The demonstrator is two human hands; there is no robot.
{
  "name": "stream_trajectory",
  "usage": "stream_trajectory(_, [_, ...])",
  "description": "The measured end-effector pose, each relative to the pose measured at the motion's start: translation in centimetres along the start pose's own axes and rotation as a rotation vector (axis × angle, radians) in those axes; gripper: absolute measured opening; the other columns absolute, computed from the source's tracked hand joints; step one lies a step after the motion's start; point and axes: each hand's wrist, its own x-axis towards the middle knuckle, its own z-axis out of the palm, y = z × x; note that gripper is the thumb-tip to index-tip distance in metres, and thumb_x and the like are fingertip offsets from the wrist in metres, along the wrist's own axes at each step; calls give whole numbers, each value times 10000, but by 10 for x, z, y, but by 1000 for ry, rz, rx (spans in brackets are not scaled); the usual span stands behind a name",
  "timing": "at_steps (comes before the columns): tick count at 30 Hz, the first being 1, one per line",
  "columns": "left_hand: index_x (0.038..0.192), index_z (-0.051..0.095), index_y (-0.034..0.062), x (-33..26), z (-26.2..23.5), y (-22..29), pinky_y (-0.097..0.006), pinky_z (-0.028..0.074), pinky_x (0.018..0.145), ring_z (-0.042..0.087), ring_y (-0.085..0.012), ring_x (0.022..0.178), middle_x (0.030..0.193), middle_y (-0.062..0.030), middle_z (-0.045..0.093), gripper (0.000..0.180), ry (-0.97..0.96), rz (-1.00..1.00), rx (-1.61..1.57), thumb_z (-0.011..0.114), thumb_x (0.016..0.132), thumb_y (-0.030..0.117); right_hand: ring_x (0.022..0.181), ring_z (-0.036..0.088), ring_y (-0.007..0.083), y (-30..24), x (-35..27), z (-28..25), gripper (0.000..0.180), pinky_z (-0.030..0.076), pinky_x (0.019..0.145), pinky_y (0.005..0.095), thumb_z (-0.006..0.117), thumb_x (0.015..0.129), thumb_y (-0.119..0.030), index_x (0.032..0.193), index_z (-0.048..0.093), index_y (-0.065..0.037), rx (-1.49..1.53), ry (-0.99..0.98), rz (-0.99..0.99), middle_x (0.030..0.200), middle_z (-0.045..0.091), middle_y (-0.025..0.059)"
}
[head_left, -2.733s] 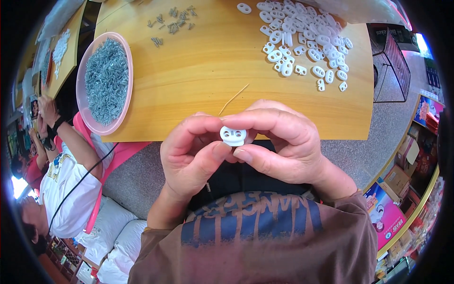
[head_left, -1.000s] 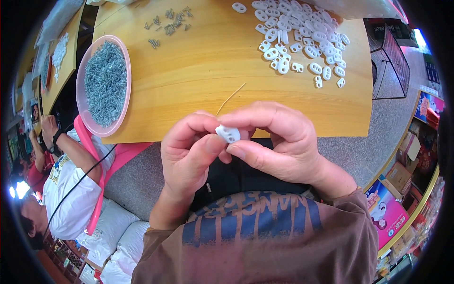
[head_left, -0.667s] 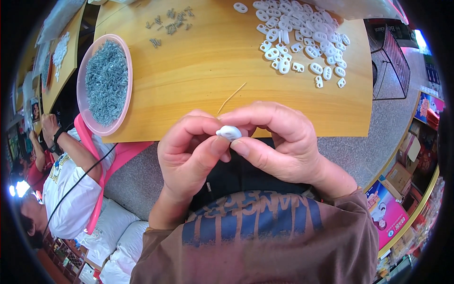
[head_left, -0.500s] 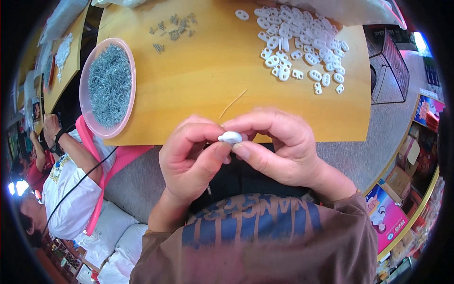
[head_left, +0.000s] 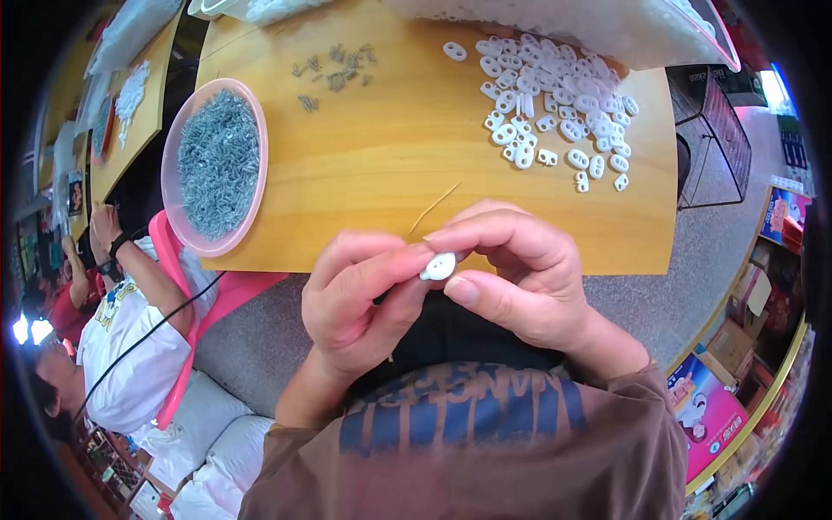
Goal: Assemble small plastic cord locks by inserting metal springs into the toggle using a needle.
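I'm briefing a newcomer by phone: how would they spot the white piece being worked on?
Start at the wooden table, then drop below its near edge to the two hands meeting there. The small white plastic piece is pinched between the left hand and right hand; unlike the heap of white pieces, it is off the table.

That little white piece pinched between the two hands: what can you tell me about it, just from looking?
The small white piece is rounded and oval, looks like moulded plastic, and shows two small dark holes on its face. It is held in the air just in front of the near edge of the wooden table, above the person's lap. The left hand pinches it from the left, the right hand from above and below with fingers and thumb. Its underside is hidden.
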Motion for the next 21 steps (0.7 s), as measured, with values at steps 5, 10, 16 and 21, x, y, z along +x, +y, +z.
stream_trajectory(5, [921,615,43,-2,0,2,-227,447,572,543,-149,681,813,-62,557,261,5,90,79,678,675,-16,920,522,182,1,0,-2,269,415,807,281,599,750,38,1012,542,31,-17,-21,-32,984,545,125])
stream_trajectory(10, [930,601,29,-4,2,1,-221,441,564,537,-132,658,816,-67,557,274,26,41,-5,689,673,-3,929,525,184,1,-3,1,277,422,814,291,597,746,50,1016,534,31,-9,-4,-23,993,540,129])
stream_trajectory(16, [933,587,7,-4,1,-5,-210,424,555,526,-117,635,827,-78,562,270,42,-35,-135,683,681,-1,811,551,95,4,0,6,246,455,742,219,603,753,32,994,556,31,72,94,-18,898,574,67])
stream_trajectory(21, [931,590,7,-5,0,-5,-213,424,565,524,-122,637,826,-80,568,271,35,-23,-137,680,677,-5,915,540,177,3,-2,3,289,442,807,280,606,734,67,1011,530,40,28,15,10,992,542,134])
